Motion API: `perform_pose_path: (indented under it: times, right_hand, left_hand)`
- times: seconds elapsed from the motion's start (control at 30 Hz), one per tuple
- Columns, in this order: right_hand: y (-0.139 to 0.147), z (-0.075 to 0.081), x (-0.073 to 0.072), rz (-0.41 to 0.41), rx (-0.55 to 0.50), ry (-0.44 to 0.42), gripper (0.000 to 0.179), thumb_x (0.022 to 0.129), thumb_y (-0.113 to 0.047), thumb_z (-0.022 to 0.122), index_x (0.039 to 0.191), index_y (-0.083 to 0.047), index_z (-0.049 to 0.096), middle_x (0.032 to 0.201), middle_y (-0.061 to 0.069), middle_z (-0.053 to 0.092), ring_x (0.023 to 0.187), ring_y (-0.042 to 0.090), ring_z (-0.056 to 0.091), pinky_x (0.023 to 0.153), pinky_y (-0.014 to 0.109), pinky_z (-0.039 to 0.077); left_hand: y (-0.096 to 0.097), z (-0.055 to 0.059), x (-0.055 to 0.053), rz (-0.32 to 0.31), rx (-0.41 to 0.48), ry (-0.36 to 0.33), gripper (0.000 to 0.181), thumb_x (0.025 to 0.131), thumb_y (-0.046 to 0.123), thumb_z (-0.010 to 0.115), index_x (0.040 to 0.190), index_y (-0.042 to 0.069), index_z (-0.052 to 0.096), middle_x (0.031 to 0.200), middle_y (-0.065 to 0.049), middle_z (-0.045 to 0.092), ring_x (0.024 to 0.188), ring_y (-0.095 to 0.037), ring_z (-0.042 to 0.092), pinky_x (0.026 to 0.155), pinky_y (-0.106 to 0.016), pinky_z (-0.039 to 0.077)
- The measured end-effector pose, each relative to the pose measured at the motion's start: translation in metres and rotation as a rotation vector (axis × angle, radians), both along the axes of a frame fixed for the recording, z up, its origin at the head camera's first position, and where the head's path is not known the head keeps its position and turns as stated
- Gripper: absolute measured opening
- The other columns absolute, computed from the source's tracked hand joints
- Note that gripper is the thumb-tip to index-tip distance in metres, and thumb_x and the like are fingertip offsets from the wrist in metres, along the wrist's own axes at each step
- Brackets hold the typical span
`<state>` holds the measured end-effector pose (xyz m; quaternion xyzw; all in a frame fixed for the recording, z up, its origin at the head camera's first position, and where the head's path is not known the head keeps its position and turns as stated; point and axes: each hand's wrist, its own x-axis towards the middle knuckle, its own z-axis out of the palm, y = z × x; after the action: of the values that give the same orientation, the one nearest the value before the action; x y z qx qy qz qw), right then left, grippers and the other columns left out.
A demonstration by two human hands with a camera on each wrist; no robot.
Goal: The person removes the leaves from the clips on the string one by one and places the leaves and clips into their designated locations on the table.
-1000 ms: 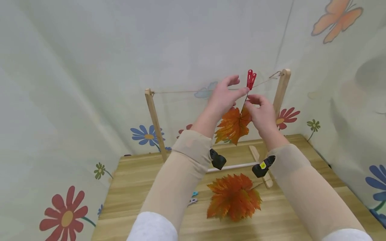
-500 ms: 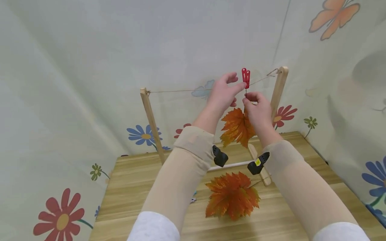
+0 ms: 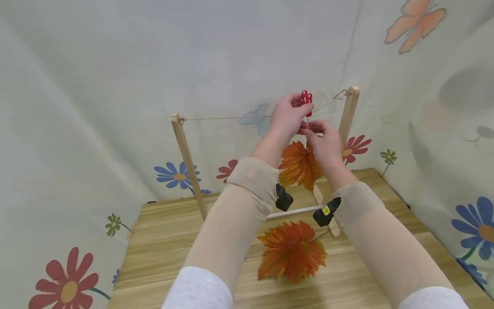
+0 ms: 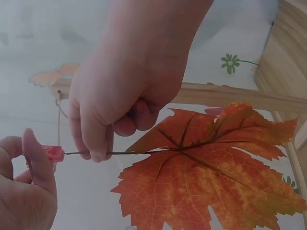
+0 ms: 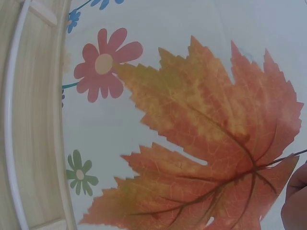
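Stem [image 4: 129, 153], thin and dark, runs nearly upright from the red plastic clothespin [image 3: 309, 99] our left hand [image 3: 286, 118] pinches at the thin beige string [image 3: 224, 118], through our right hand's [image 3: 327, 143] pinching fingers, to the orange-red lobed leaf [image 3: 299, 165] just below.

The left hand [image 3: 286, 116] now has its thumb across the red clip [image 3: 307, 101], where earlier only the tip met the base. The right hand [image 3: 326, 143] draws close to the left hand's lower fingers. The orange leaf [image 3: 299, 165], formerly slanting, hangs more directly beneath the clip.
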<state>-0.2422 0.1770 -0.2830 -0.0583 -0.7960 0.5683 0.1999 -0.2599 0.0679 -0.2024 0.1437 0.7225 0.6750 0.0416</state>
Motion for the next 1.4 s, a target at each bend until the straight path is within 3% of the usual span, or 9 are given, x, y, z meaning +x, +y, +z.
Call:
perform_pose_path:
  times: [0.1, 0.37, 0.67, 1.0, 1.13, 1.23, 1.4]
  right_hand:
    - [-0.002, 0.001, 0.0, 0.01, 0.01, -0.008, 0.035, 0.092, -0.036, 0.057, 0.12, -0.015, 0.056, 0.119, 0.004, 0.054, 0.107, 0.02, 0.048, 0.084, 0.032, 0.049]
    - [-0.003, 0.003, 0.0, 0.032, 0.005, -0.014, 0.033, 0.094, -0.033, 0.055, 0.122, -0.015, 0.056, 0.12, 0.005, 0.053, 0.108, 0.021, 0.048, 0.086, 0.033, 0.048]
    - [-0.004, 0.008, -0.001, 0.044, 0.034, -0.01, 0.033, 0.095, -0.032, 0.055, 0.122, -0.012, 0.056, 0.118, 0.007, 0.055, 0.097, 0.023, 0.051, 0.079, 0.032, 0.049]
    - [-0.011, 0.002, -0.004, 0.083, 0.046, -0.005, 0.032, 0.094, -0.028, 0.056, 0.12, -0.011, 0.057, 0.114, 0.008, 0.055, 0.08, 0.024, 0.053, 0.063, 0.026, 0.05]
    - [-0.012, 0.001, -0.004, 0.094, 0.052, -0.013, 0.03, 0.094, -0.028, 0.056, 0.119, -0.011, 0.057, 0.113, 0.008, 0.055, 0.084, 0.021, 0.052, 0.064, 0.026, 0.049]
    - [-0.009, 0.0, -0.002, 0.103, 0.038, -0.026, 0.031, 0.094, -0.028, 0.056, 0.119, -0.01, 0.057, 0.113, 0.008, 0.055, 0.089, 0.021, 0.052, 0.067, 0.027, 0.05]
    - [-0.001, 0.001, 0.003, 0.087, 0.005, -0.033, 0.033, 0.094, -0.032, 0.056, 0.119, -0.011, 0.057, 0.112, 0.006, 0.054, 0.087, 0.021, 0.052, 0.067, 0.026, 0.05]
  left_hand:
    - [-0.001, 0.001, 0.002, 0.023, 0.009, 0.007, 0.031, 0.091, 0.024, 0.063, 0.12, 0.017, 0.055, 0.101, 0.006, 0.058, 0.056, -0.02, 0.055, 0.055, -0.027, 0.055]
    - [-0.003, 0.004, 0.004, 0.058, -0.001, 0.041, 0.034, 0.091, 0.026, 0.062, 0.124, 0.022, 0.053, 0.101, 0.004, 0.057, 0.055, -0.019, 0.055, 0.054, -0.026, 0.054]
    - [-0.007, 0.005, 0.004, 0.127, -0.11, 0.143, 0.03, 0.094, 0.025, 0.057, 0.124, 0.023, 0.05, 0.104, 0.006, 0.056, 0.052, -0.023, 0.056, 0.047, -0.026, 0.052]
    - [-0.021, 0.01, 0.002, 0.168, 0.026, 0.181, 0.028, 0.094, 0.025, 0.056, 0.121, 0.021, 0.05, 0.104, 0.006, 0.059, 0.051, -0.025, 0.054, 0.046, -0.029, 0.051]
    - [-0.025, 0.011, 0.003, 0.187, 0.071, 0.185, 0.026, 0.094, 0.026, 0.056, 0.119, 0.021, 0.05, 0.104, 0.007, 0.058, 0.049, -0.024, 0.051, 0.044, -0.028, 0.048]
    - [-0.025, 0.012, 0.008, 0.169, 0.117, 0.176, 0.027, 0.094, 0.024, 0.056, 0.119, 0.019, 0.051, 0.104, 0.006, 0.058, 0.046, -0.022, 0.048, 0.042, -0.027, 0.047]
    - [-0.028, 0.018, 0.026, 0.101, 0.193, 0.174, 0.028, 0.094, 0.017, 0.056, 0.12, 0.013, 0.049, 0.104, 0.001, 0.059, 0.043, -0.018, 0.044, 0.041, -0.024, 0.044]
